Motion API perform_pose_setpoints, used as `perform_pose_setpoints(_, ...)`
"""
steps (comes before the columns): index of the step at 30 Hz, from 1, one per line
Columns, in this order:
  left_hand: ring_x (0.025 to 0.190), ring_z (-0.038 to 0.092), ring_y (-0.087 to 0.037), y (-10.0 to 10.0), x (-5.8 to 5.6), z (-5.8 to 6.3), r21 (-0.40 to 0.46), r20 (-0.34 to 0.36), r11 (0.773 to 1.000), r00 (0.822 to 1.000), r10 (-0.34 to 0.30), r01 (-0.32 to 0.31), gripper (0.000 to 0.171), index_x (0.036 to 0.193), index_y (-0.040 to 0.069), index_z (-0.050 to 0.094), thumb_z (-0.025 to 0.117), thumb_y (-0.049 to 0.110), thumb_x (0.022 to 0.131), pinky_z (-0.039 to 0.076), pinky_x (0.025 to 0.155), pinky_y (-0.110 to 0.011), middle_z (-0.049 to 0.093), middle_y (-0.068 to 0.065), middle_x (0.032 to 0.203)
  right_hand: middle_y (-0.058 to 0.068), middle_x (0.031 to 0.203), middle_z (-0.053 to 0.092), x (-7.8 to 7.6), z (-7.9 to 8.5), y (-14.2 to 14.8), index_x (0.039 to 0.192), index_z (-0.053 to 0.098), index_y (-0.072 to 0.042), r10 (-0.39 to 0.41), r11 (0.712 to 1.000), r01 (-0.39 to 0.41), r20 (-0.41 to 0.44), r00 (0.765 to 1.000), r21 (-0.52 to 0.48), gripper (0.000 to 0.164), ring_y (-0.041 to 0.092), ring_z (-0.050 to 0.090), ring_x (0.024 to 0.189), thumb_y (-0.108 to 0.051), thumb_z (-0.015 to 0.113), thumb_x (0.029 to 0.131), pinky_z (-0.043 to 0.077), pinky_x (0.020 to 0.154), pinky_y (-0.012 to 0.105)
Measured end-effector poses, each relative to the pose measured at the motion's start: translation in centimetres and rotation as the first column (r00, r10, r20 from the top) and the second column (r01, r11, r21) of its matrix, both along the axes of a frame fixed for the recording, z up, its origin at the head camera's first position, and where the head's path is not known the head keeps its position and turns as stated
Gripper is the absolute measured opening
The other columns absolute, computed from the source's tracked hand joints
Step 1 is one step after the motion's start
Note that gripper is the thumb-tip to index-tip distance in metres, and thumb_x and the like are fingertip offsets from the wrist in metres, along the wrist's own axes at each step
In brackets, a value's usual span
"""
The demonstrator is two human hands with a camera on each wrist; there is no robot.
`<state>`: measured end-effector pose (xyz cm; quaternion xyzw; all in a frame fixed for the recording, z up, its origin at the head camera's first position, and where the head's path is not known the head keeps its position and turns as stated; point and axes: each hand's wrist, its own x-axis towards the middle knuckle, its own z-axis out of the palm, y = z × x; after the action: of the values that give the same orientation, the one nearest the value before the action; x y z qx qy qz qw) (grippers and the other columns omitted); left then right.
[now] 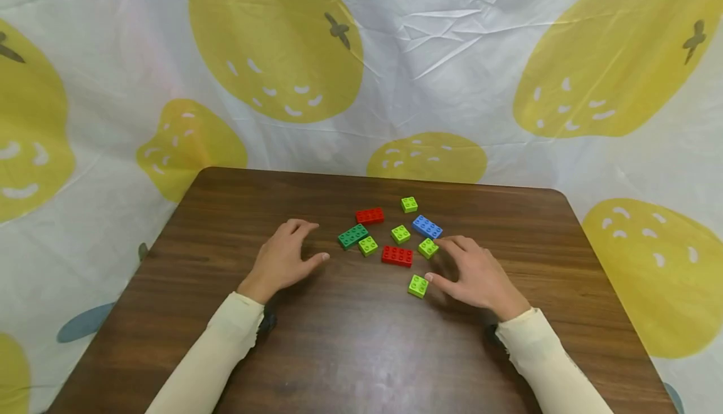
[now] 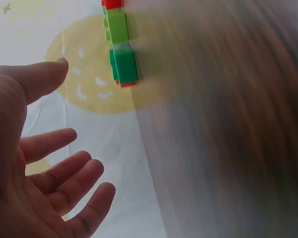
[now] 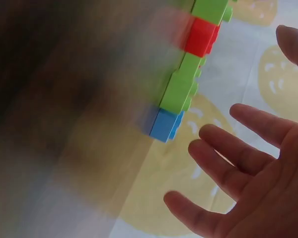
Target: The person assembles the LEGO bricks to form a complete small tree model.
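Several small lime-green toy building bricks lie loosely grouped with longer ones on the table; the nearest lime brick (image 1: 418, 286) sits by my right thumb. A second lime brick (image 1: 428, 248) is close to my right index fingertip. My right hand (image 1: 477, 276) hovers with fingers spread, and the right wrist view shows nothing in it. Left of the group, my left hand (image 1: 282, 260) is held with fingers apart, also holding nothing. Closest to it is a dark green brick (image 1: 353, 236), beside another lime brick (image 1: 368, 246). Two red bricks, one far (image 1: 369, 216) and one near (image 1: 397, 256), and a blue brick (image 1: 427, 226) complete the group.
The brown wood-grain table (image 1: 350, 351) has rounded far corners. Behind it and along its sides hangs a white sheet (image 1: 440, 44) printed with yellow fruit. One lime brick (image 1: 409, 204) lies farthest back; another (image 1: 400, 234) sits mid-group.
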<state>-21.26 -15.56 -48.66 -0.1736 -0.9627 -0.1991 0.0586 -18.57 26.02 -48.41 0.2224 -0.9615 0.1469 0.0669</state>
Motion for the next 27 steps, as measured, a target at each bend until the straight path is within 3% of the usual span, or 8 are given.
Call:
perform_pose_setpoints(12,0.113,0.069,-0.029,2.7,-0.6,-0.4,0.088,0.046,0.994,0.997,-0.068,0.064,0.062,0.141,0.012,0.066,0.082,0.046,0.092,0.059,0.094,-0.050,0.069,-0.011,0.128,0.012,0.138,0.067,0.4,-0.1,-1.3,0.141,0.066,-0.012,0.062,0.998,-0.060,0.082,0.995,-0.033,0.064,0.035,0.066,0.125,-0.055,0.074,0.094,0.056,0.101,0.058)
perform_pose_setpoints(21,0.100,0.065,-0.019,4.9,-1.5,-1.0,0.172,0.131,0.981,0.985,-0.112,0.089,0.053,0.134,0.011,0.070,0.084,0.040,0.092,0.057,0.089,-0.040,0.069,-0.004,0.111,0.008,0.125,0.072,0.4,-0.4,-2.0,0.136,0.069,-0.009,0.165,0.984,-0.154,0.125,0.978,-0.095,0.056,0.026,0.071,0.113,-0.040,0.082,0.091,0.058,0.097,0.050)
perform_pose_setpoints(27,0.085,0.061,-0.012,6.6,-2.3,-1.3,0.201,0.169,0.975,0.977,-0.132,0.097,0.048,0.129,0.012,0.073,0.085,0.038,0.091,0.054,0.078,-0.034,0.068,0.001,0.100,0.004,0.117,0.073,0.6,-0.4,-2.3,0.131,0.071,-0.010,0.193,0.978,-0.177,0.156,0.969,-0.111,0.049,0.019,0.069,0.104,-0.034,0.085,0.090,0.059,0.093,0.046)
